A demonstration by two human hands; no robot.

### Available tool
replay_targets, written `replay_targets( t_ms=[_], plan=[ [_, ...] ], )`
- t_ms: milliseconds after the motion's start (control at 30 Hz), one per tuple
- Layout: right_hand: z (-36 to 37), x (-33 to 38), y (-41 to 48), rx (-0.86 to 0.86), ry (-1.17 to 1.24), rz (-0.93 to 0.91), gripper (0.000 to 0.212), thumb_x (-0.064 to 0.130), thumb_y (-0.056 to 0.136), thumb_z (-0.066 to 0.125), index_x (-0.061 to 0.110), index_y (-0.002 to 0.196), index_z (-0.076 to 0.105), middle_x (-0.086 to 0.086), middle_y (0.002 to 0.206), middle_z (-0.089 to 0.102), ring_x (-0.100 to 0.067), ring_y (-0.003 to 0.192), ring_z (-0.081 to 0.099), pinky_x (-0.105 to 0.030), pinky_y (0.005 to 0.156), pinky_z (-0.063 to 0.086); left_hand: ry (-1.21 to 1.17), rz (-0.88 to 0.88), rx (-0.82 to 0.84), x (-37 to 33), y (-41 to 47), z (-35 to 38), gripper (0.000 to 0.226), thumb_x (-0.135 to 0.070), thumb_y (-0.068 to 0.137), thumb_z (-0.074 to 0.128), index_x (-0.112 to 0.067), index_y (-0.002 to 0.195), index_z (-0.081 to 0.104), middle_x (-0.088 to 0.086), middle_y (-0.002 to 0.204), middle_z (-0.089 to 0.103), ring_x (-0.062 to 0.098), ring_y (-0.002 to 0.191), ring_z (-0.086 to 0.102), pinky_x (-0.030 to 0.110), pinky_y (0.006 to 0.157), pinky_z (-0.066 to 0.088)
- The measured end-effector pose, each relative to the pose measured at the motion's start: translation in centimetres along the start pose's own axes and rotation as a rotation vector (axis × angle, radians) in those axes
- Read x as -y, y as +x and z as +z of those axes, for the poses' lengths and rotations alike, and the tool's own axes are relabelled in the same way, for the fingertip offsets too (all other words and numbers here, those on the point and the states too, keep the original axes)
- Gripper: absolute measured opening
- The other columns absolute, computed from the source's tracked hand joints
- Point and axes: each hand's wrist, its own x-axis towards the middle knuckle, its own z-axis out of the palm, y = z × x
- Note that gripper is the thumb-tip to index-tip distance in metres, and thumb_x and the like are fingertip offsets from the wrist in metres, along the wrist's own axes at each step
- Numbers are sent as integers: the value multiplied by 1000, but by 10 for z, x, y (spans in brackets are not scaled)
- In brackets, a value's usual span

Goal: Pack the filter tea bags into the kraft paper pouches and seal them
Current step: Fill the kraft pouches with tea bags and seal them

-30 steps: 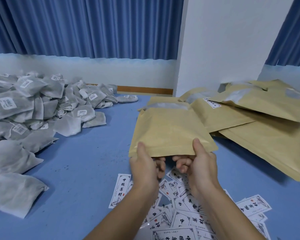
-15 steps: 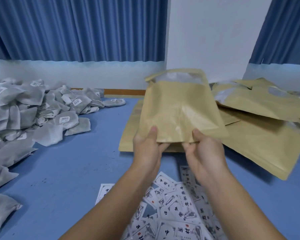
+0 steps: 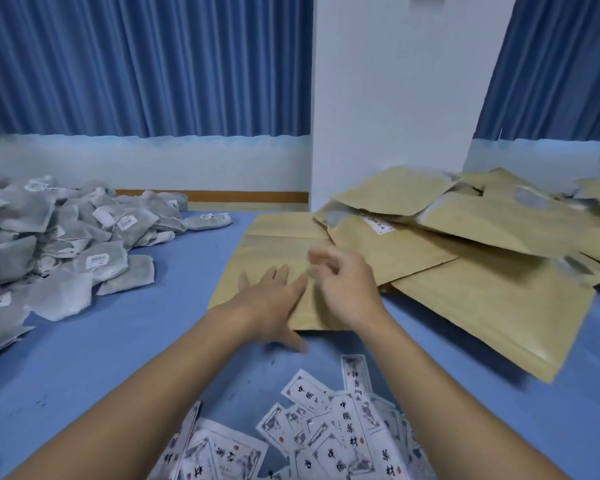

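Observation:
A flat kraft paper pouch (image 3: pixel 274 244) lies on the blue table (image 3: pixel 118 341) in front of me. My left hand (image 3: pixel 274 303) rests flat on its near edge, fingers straight and spread. My right hand (image 3: pixel 347 285) hovers just to the right above the same pouch, blurred by motion, its fingers loosely curled with nothing visibly in them. A heap of grey filter tea bags (image 3: pixel 66 244) with white tags covers the table's left side. More kraft pouches (image 3: pixel 492 299) are piled on the right, some overlapping the one under my hands.
Several printed white labels (image 3: pixel 326 427) with black characters lie scattered near the front edge between my forearms. A white pillar (image 3: pixel 395 98) and blue curtains (image 3: pixel 136 64) stand behind the table. Bare blue surface shows between the tea bags and the pouches.
The pouch that both hands held up by its lower edge now lies flat on the table. My left hand has flattened onto it and my right hand has let go.

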Motion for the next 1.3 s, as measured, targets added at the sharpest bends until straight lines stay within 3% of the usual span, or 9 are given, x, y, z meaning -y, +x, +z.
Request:
replay_targets(
  t_ms=[133,267,433,600,833,933,1033,1167,1300],
  plan=[
    [16,-13,-17,129,-348,-126,27,10,92,50,23,101,72,0,98,74,-21,96,64,-35,88,51,8,259,-192,18,-18,-1,72,-61,92,56,-13,145,42,9,139,48,27,127,48,40,103,41],
    [11,-9,-16,284,-437,-204,29,32,98,48,18,75,59,1,70,62,-21,75,55,-43,74,50,-83,314,-209,31,-34,-8,40,-53,102,44,-22,122,60,1,113,69,26,98,63,39,87,48],
    [1,-1,-27,549,-376,-227,25,56,93,57,43,112,69,18,95,72,-2,90,63,-24,82,50,-192,337,-117,50,-43,-13,30,-41,104,48,-31,126,66,-4,113,73,19,95,63,35,91,49],
    [0,2,-28,378,-690,-370,23,29,103,44,30,110,67,3,97,69,-26,90,59,-42,76,53,-198,256,-269,57,-47,-14,28,-32,104,50,-15,95,71,0,75,65,19,69,49,38,71,47],
    [12,7,-39,309,-811,-481,23,38,103,42,28,103,63,10,101,66,-20,91,60,-36,68,50,57,127,-452,55,-61,0,30,-41,101,48,-21,88,66,-1,86,69,28,86,60,34,60,37],
    [16,8,-40,251,-854,-476,25,33,104,41,30,106,66,9,104,67,-23,93,61,-37,71,51,-16,252,-885,48,-76,17,20,-27,97,65,-13,83,68,2,92,69,28,87,63,35,67,46],
    [11,12,-38,186,-633,-413,21,35,101,51,33,105,71,10,98,72,-21,91,62,-39,75,53,-572,44,-1234,15,-93,47,31,-40,88,76,-18,74,60,-5,76,57,16,71,53,24,66,43],
    [3,30,-40,407,-262,-331,21,27,95,65,38,108,76,19,99,75,-9,97,68,-42,88,54,-1816,-196,-569,-20,-102,60,61,-72,69,76,-18,93,60,9,81,73,23,73,72,37,54,56],
    [5,37,-48,701,-278,-287,24,43,86,73,36,109,76,18,103,74,-1,102,66,-40,96,52,-2073,-134,-378,-20,-103,62,70,-72,86,52,-13,120,69,15,119,72,29,112,69,37,73,61]
  ],
)
